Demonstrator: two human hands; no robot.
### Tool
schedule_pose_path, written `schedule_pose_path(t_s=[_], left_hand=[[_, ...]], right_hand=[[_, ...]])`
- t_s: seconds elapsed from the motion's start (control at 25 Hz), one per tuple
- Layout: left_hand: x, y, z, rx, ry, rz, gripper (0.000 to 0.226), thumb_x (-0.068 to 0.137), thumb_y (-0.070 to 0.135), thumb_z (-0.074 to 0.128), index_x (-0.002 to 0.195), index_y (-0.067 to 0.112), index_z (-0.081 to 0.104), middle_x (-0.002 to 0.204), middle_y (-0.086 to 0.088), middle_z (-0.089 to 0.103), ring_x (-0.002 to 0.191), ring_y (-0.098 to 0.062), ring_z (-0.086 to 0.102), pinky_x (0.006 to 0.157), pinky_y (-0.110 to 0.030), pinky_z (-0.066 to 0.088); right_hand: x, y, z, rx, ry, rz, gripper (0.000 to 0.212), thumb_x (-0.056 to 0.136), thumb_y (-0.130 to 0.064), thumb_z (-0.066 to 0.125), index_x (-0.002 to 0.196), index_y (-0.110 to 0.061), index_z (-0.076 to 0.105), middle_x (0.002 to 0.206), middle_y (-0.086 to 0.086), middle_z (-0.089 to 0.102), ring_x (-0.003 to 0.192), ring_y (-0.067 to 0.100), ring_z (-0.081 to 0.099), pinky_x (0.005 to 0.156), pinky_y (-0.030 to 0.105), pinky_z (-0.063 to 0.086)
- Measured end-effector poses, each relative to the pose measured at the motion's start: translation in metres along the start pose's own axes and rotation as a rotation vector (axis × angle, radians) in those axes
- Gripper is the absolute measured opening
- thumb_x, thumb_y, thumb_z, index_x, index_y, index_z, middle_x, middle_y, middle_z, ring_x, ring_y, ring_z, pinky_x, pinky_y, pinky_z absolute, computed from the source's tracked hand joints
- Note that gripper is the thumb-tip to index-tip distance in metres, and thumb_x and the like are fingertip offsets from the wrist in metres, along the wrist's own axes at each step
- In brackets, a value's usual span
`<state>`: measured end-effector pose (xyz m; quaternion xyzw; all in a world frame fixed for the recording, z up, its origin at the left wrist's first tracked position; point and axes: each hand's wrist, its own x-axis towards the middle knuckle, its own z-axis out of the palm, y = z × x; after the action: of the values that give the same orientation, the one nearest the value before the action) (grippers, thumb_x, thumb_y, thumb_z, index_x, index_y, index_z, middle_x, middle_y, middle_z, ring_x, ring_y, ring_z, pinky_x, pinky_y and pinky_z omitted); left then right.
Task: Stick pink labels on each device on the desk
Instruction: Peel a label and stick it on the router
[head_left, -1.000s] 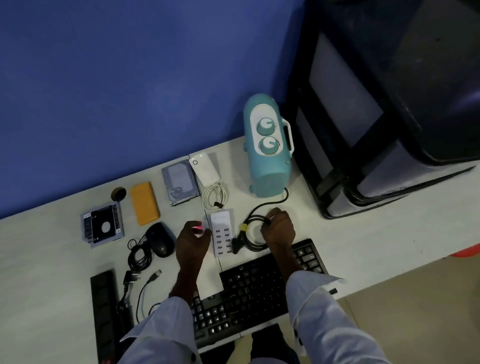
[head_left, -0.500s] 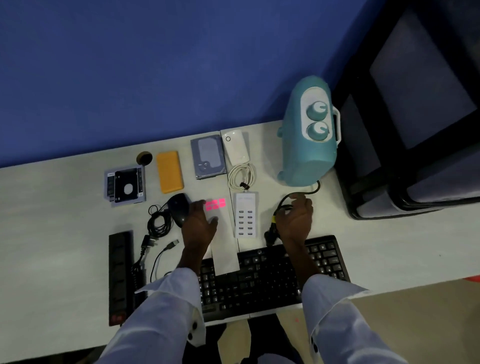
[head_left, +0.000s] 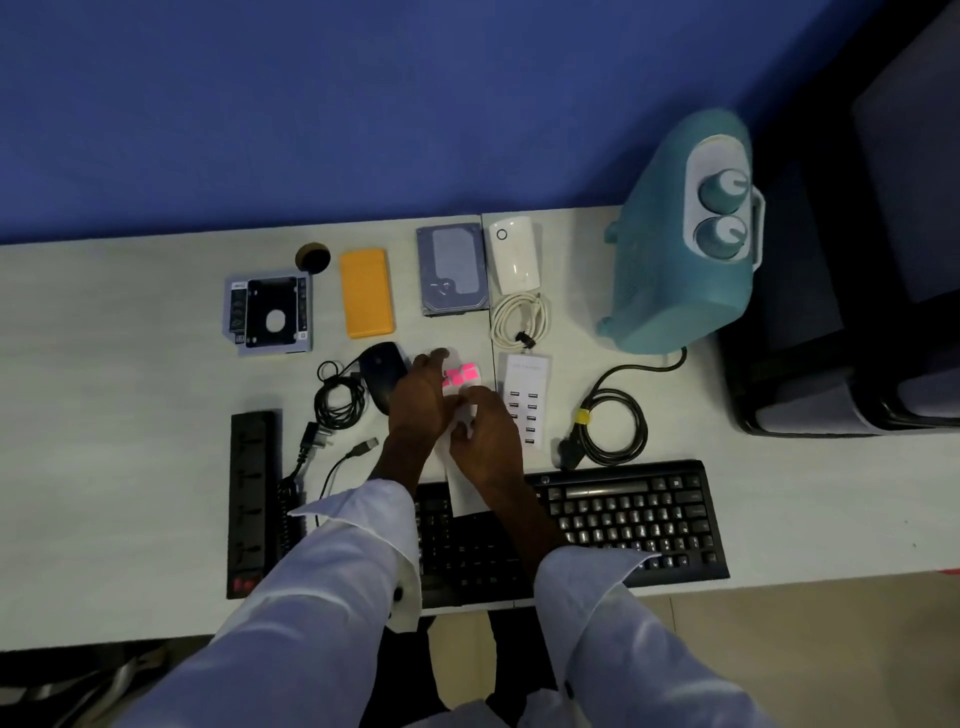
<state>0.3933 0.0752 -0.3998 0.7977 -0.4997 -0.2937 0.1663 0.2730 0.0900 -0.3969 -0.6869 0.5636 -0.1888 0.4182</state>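
A white backing sheet with pink labels at its far end lies between the black mouse and the white USB charging hub. My left hand presses on the sheet's left side, fingers spread beside the labels. My right hand has its thumb and forefinger pinched on the sheet just below the pink labels. Other devices on the desk: orange power bank, hard drive, white box, drive caddy, teal speaker, keyboard, power strip.
A coiled black cable lies right of the hub, a white cable behind it, and the mouse's cable to the left. A large black machine stands at the right. The blue wall backs the desk.
My right hand has let go of the black cable and moved left onto the label sheet. The left hand stays on the sheet. My view has shifted left.
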Motion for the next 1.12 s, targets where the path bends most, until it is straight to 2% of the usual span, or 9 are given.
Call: schedule_pose_path(t_s=[0.08,0.2,0.32,0.44,0.52,0.64,0.8,0.92,1.12], left_hand=[[0.004,-0.001,0.0,-0.049,0.008,-0.028,0.055,0.068,0.029,0.084,0.114,0.009,0.063,0.106,-0.013,0.069,0.094,-0.03,0.066,0.079,-0.034,0.053],[0.008,0.0,-0.002,-0.068,-0.018,-0.001,0.044,0.066,0.03,0.087,0.097,0.004,0.07,0.093,-0.013,0.07,0.086,-0.027,0.064,0.069,-0.024,0.039],[0.01,0.003,-0.006,-0.191,-0.043,-0.1,0.04,0.071,0.026,0.084,0.1,0.004,0.069,0.093,-0.007,0.069,0.083,-0.016,0.059,0.071,-0.022,0.039],[0.012,-0.003,-0.008,-0.312,-0.093,-0.148,0.024,0.078,0.012,0.077,0.1,0.005,0.072,0.097,-0.013,0.073,0.086,-0.024,0.068,0.075,-0.034,0.055],[0.012,-0.008,-0.01,-0.345,-0.106,-0.13,0.02,0.081,0.005,0.071,0.101,0.005,0.073,0.093,-0.018,0.073,0.079,-0.03,0.07,0.07,-0.04,0.058],[0.01,-0.007,-0.012,-0.429,-0.134,-0.166,0.016,0.088,0.004,0.065,0.103,0.002,0.071,0.091,-0.023,0.072,0.062,-0.026,0.064,0.061,-0.03,0.052],[0.012,-0.011,-0.012,-0.484,-0.137,-0.21,0.014,0.092,0.005,0.058,0.095,-0.003,0.07,0.081,-0.022,0.07,0.065,-0.033,0.066,0.074,-0.046,0.058],[0.013,-0.014,-0.011,-0.505,-0.146,-0.238,0.016,0.093,0.002,0.056,0.098,-0.004,0.07,0.085,-0.022,0.071,0.068,-0.037,0.068,0.073,-0.051,0.059],[0.011,-0.007,-0.012,-0.523,-0.167,-0.263,0.016,0.094,0.004,0.057,0.101,-0.004,0.068,0.088,-0.023,0.069,0.059,-0.025,0.066,0.066,-0.04,0.059]], right_hand=[[0.001,0.002,0.001,-0.002,0.016,0.016,0.037,0.076,-0.006,0.059,0.112,-0.015,0.057,0.108,0.004,0.064,0.1,0.024,0.063,0.083,0.044,0.056],[0.005,0.004,0.003,-0.007,0.027,0.08,0.042,0.077,-0.012,0.059,0.119,-0.014,0.055,0.113,0.005,0.064,0.102,0.024,0.063,0.087,0.039,0.054],[0.009,0.003,0.003,-0.004,0.05,0.093,0.036,0.081,-0.02,0.06,0.117,-0.017,0.056,0.111,0.0,0.065,0.1,0.016,0.063,0.088,0.033,0.054],[0.011,0.002,0.003,-0.004,0.054,0.105,0.034,0.083,-0.02,0.065,0.116,-0.014,0.058,0.109,0.002,0.066,0.091,0.004,0.059,0.084,0.019,0.048],[0.013,0.002,0.005,0.058,0.054,0.108,0.037,0.082,-0.026,0.066,0.116,-0.015,0.059,0.109,0.003,0.068,0.094,0.005,0.061,0.086,0.024,0.052],[0.017,0.0,0.005,0.03,0.098,0.083,0.031,0.082,-0.018,0.066,0.112,-0.014,0.063,0.106,0.003,0.07,0.098,0.018,0.067,0.086,0.031,0.055],[0.024,-0.006,0.001,0.051,0.109,0.113,0.022,0.086,-0.021,0.067,0.106,-0.013,0.068,0.104,0.003,0.072,0.096,0.018,0.066,0.081,0.025,0.047],[0.028,-0.007,0.003,0.092,0.132,0.175,0.016,0.086,-0.029,0.071,0.096,-0.016,0.069,0.095,-0.001,0.073,0.085,0.011,0.064,0.076,0.026,0.049],[0.036,-0.009,0.002,0.141,0.188,0.259,0.012,0.086,-0.027,0.071,0.083,-0.016,0.068,0.085,-0.002,0.073,0.075,0.006,0.059,0.07,0.024,0.045]])
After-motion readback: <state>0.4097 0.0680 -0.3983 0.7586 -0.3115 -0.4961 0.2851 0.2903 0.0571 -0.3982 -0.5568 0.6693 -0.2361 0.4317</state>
